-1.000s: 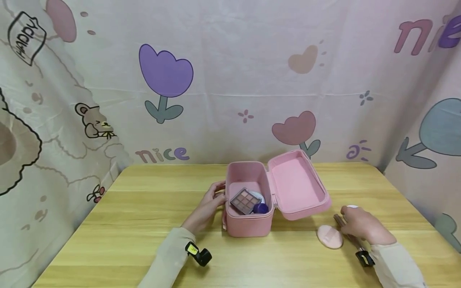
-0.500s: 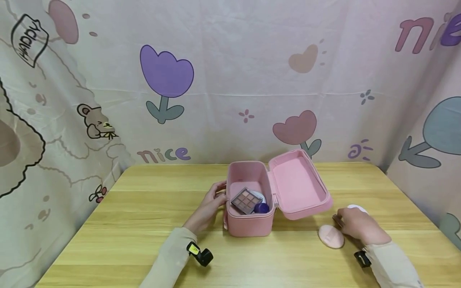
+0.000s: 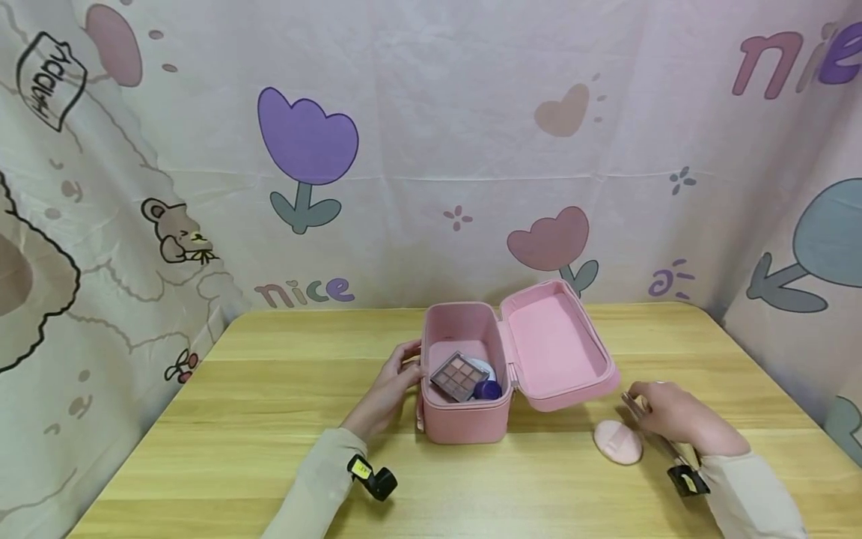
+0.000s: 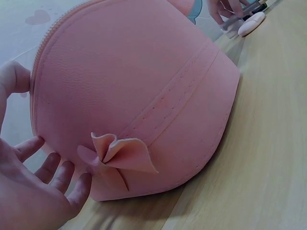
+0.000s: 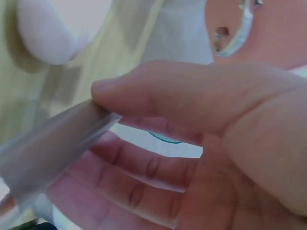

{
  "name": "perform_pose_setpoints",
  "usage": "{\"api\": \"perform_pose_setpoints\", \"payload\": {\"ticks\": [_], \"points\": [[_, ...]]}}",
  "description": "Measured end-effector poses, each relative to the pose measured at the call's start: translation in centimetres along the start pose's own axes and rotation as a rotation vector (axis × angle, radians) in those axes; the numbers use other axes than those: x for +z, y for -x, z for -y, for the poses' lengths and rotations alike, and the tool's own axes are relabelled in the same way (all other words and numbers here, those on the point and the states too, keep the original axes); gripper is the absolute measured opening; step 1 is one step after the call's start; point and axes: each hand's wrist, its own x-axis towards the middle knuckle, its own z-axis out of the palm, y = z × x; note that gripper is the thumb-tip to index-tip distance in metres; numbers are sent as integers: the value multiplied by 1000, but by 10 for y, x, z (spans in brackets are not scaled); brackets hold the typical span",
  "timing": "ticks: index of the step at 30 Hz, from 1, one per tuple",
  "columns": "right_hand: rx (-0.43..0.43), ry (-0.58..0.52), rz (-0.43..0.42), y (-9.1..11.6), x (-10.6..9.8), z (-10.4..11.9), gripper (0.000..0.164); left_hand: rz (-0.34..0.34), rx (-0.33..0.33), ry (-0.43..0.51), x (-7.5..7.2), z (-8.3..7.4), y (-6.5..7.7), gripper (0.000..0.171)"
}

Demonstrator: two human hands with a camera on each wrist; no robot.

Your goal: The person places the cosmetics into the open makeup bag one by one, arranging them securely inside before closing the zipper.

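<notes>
A pink cosmetic case [image 3: 467, 427] stands with its lid [image 3: 555, 344] swung out to the right. Inside lie an eyeshadow palette [image 3: 459, 376], a dark blue round-topped item [image 3: 488, 390] and a partly hidden white item. My left hand [image 3: 390, 382] rests against the case's left side; in the left wrist view its relaxed fingertips [image 4: 61, 175] touch the wall near a pink bow [image 4: 122, 155]. At the right, my right hand [image 3: 676, 415] pinches a slim brownish tube [image 5: 53, 148] between thumb and fingers. Its exact kind is unclear. A pink powder puff [image 3: 617, 442] lies beside that hand.
The wooden table [image 3: 269, 419] runs back to a patterned cloth [image 3: 431, 150] hung behind and at both sides. The open lid stands between the case and my right hand. A small bit of something white [image 3: 661, 382] shows behind the right hand.
My right hand has shifted slightly, and the tube's far end now tilts up a little from the table. The left hand, case and puff stay in place.
</notes>
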Motion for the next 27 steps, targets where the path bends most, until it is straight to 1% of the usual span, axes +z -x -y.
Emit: {"api": "perform_pose_setpoints", "payload": {"ticks": [4,7,9,15,18,22,27], "points": [[-4,-55,-2,1,-7,3,30,0,4,-2,0,-1,0,61],[-15,-62,-14,1,-13,3,32,-1,3,-3,0,0,0,61],[-31,-59,-39,2,-15,3,33,-1,1,-2,-1,1,0,61],[-102,-73,-172,5,-19,7,35,11,-8,22,-1,0,1,61],[-119,-96,-225,5,-21,10,37,19,-9,36,-1,0,1,61],[-114,-115,-296,5,-24,13,41,24,-7,43,-2,0,1,61],[-180,-98,-469,5,-26,18,44,22,0,44,-2,0,1,61]]}}
